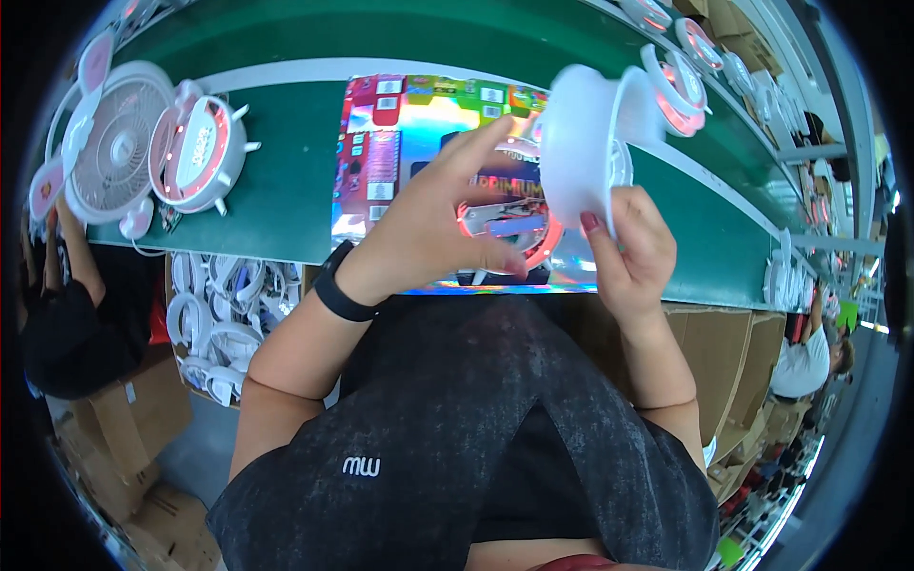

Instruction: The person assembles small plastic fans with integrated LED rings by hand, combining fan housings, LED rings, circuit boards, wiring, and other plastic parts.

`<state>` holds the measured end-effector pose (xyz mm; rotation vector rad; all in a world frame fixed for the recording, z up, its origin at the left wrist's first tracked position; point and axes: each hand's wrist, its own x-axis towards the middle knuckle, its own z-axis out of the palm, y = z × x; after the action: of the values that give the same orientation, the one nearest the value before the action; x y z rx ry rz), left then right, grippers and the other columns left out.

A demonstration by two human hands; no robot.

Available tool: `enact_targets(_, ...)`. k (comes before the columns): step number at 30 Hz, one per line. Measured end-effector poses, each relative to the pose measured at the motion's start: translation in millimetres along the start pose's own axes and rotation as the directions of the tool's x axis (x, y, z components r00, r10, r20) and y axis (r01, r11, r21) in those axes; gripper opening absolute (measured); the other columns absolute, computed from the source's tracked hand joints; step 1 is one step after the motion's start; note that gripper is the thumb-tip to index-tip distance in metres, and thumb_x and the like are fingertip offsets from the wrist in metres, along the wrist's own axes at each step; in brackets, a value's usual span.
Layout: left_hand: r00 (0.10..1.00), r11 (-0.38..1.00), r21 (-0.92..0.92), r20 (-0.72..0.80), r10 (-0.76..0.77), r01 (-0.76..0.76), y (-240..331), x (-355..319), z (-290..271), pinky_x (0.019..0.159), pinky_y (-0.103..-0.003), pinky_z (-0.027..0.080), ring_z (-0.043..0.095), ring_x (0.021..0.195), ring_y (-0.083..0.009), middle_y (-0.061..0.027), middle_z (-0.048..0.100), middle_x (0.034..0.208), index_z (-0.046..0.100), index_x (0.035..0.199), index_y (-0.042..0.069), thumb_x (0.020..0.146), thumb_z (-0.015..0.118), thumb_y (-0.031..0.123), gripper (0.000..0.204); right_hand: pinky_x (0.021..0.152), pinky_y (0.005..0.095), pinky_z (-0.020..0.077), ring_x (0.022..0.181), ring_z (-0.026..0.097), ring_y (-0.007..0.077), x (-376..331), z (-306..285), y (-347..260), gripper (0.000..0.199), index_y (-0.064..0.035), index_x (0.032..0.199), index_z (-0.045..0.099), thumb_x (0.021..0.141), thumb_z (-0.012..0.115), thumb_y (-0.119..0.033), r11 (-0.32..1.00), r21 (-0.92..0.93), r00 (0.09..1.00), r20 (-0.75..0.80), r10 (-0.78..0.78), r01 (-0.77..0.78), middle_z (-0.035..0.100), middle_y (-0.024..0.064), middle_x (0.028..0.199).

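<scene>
At the far left, beyond the left of the green desk (pixel 286 181), shows a person in black (pixel 62 328), partly out of view. On the desk there, has a large round white fan with a wire grille (pixel 121 147), set beside a smaller round white device with stubby legs and a pink-red band (pixel 197 157), tilted near the near edge. Below that edge, has a brown box packed with white plastic rings (pixel 224 328).

Wears a black wristband (pixel 341 285) on the left wrist. Reaches over a shiny multicoloured printed sheet (pixel 367 181), near the middle of the near edge, with the left hand (pixel 409 224), fingers spread apart and holding nothing. Under those fingers, shows a round unit with a glowing red rim (pixel 545 249), partly hidden; cannot tell whether touched.

Grips a flared translucent white plastic ring (pixel 576 143) in the right hand (pixel 636 252), with thumb and fingers clamped on its lower rim. Holds it on edge above the right part of the sheet, slightly blurred.

Farther right, has red-lit white round devices (pixel 676 90) near the far edge, a brown cardboard box (pixel 709 362) below the near edge, white parts (pixel 781 281) near the right end, and a person in a white shirt (pixel 804 366) beyond.
</scene>
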<state>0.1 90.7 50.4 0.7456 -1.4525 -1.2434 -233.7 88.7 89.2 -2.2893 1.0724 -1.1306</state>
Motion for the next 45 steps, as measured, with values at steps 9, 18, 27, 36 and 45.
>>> enact_targets(9,0.998,0.519,0.854,0.011,-0.058,0.021,-62.5,-42.7,-11.9,0.118,-0.054,0.02,0.026,0.145,-0.0407,-0.0237,0.042,0.147,0.031,0.145,-0.008,0.064,0.081,0.057,0.116,0.065,0.0387,0.0514,0.079,0.063,0.0289,-23.5,49.9,-2.7,0.043,-0.003,0.112,0.068,0.069,0.067,0.002,0.913,-0.358,0.904,0.428,-0.024,0.194,0.064,0.0091,0.09)
enact_targets(18,0.995,0.556,0.828,-0.015,-0.094,0.065,-64.9,-45.0,-12.3,0.119,-0.053,0.019,0.029,0.145,-0.0383,-0.0222,0.045,0.146,0.034,0.143,-0.008,0.065,0.082,0.056,0.112,0.069,0.0376,0.0515,0.084,0.06,0.0254,-14.3,46.3,-7.4,0.044,-0.0048,0.11,0.068,0.066,0.066,-0.001,0.914,-0.351,0.857,0.515,0.008,0.202,0.062,0.0057,0.091)
enact_targets(27,0.996,0.601,0.796,-0.032,-0.088,0.079,-66.9,-46.8,-12.8,0.118,-0.055,0.018,0.029,0.145,-0.0376,-0.0216,0.044,0.147,0.034,0.146,-0.002,0.064,0.083,0.059,0.113,0.074,0.0381,0.0523,0.086,0.061,0.0252,8.0,23.9,-3.4,0.036,-0.0072,0.103,0.072,0.067,0.067,-0.002,0.93,-0.263,0.722,0.692,-0.002,0.255,0.064,0.0034,0.091)
enact_targets(36,0.998,0.565,0.822,-0.057,-0.039,0.069,-64.7,-46.0,-8.3,0.117,-0.055,0.022,0.033,0.143,-0.0388,-0.0225,0.046,0.145,0.036,0.144,-0.005,0.067,0.081,0.056,0.108,0.08,0.0389,0.0511,0.092,0.059,0.0232,2.0,31.8,7.1,0.031,-0.0072,0.1,0.069,0.069,0.069,-0.009,0.87,-0.321,0.621,0.784,0.021,0.375,0.062,0.0027,0.089)
enact_targets(45,0.912,0.789,0.472,-0.094,-0.4,0.394,11.4,-51.0,-38.7,0.094,-0.045,0.049,0.06,0.116,-0.0387,-0.0251,0.06,0.127,0.054,0.132,-0.002,0.082,0.075,0.045,0.072,0.084,0.0351,0.0536,0.093,0.066,0.0321,-39.3,-5.2,6.5,0.037,-0.0006,0.115,0.062,0.081,0.074,-0.009,0.906,-0.362,0.965,0.052,0.255,-0.22,0.064,0.0174,0.104)
